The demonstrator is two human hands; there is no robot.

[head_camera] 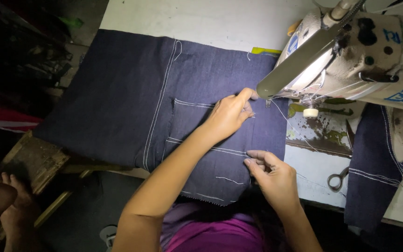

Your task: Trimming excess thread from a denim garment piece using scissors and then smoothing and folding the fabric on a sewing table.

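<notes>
A dark blue denim piece (117, 93) with white stitch lines lies spread over the white sewing table (201, 18). A pocket patch (192, 126) is sewn on near its right side. My left hand (229, 114) rests flat on the denim beside the needle, fingertips reaching toward the presser foot (267, 101) of the sewing machine (346, 56). My right hand (271, 175) pinches the denim's near right edge between thumb and fingers.
A second denim piece (374, 163) hangs at the right under the machine arm. Small thread snips (337, 179) lie on the table near it. A wooden block (33, 161) and someone's bare foot (3, 200) are at lower left on the dark floor.
</notes>
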